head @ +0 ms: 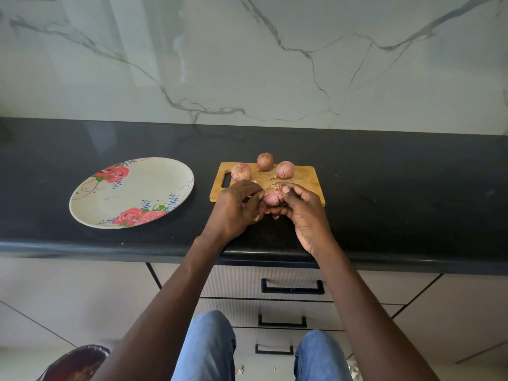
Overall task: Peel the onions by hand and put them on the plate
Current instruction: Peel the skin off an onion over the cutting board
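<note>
An onion (270, 198) was gripped by both the left hand (235, 209) and right hand (301, 213) over the cutting board's (302, 185) near edge, probably so skin fell there.

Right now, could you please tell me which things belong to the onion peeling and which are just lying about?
Job: held onion; left hand; right hand; three onions; cutting board; plate.

Lying about: dark bag; floor scraps.
</note>
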Action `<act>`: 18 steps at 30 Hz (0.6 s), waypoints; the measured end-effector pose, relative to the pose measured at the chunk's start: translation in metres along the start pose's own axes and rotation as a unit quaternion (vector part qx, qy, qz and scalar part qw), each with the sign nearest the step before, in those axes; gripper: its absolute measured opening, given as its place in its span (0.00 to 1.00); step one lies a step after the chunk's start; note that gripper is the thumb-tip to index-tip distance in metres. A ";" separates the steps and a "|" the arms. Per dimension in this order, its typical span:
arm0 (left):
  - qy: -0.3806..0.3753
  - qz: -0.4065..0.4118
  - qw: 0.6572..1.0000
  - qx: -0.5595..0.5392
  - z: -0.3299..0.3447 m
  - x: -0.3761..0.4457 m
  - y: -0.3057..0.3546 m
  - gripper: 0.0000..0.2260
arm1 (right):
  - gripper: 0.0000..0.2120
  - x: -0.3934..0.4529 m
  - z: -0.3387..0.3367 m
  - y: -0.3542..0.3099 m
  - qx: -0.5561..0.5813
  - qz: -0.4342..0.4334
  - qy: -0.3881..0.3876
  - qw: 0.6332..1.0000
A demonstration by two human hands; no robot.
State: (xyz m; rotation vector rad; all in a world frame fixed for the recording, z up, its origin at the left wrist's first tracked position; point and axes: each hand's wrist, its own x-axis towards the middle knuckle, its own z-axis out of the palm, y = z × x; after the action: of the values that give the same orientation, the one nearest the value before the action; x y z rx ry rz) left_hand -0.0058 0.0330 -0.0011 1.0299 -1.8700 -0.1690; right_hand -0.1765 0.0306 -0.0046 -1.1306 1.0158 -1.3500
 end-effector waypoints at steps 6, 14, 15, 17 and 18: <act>-0.010 0.015 1.000 -0.020 -0.001 -0.001 0.000 0.09 | 0.10 0.002 -0.001 0.002 0.007 -0.003 0.010 1.000; -0.016 0.037 0.999 0.011 0.000 0.000 0.000 0.07 | 0.09 0.002 0.000 0.002 -0.006 -0.010 0.009 1.000; -0.018 0.039 0.999 0.017 0.001 -0.001 0.000 0.07 | 0.09 0.002 0.001 0.001 -0.004 -0.009 0.006 1.000; -0.020 0.040 0.999 0.032 0.002 -0.002 0.000 0.08 | 0.09 0.000 0.002 -0.001 0.003 -0.002 0.003 1.000; -0.022 0.038 0.998 0.038 0.002 -0.003 0.000 0.08 | 0.10 -0.001 0.002 -0.003 0.007 0.002 0.003 1.000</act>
State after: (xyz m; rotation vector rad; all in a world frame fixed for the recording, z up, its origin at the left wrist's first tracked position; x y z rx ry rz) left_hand -0.0074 0.0344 -0.0039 1.0125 -1.9650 -0.0767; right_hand -0.1750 0.0316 -0.0018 -1.1135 1.0101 -1.3560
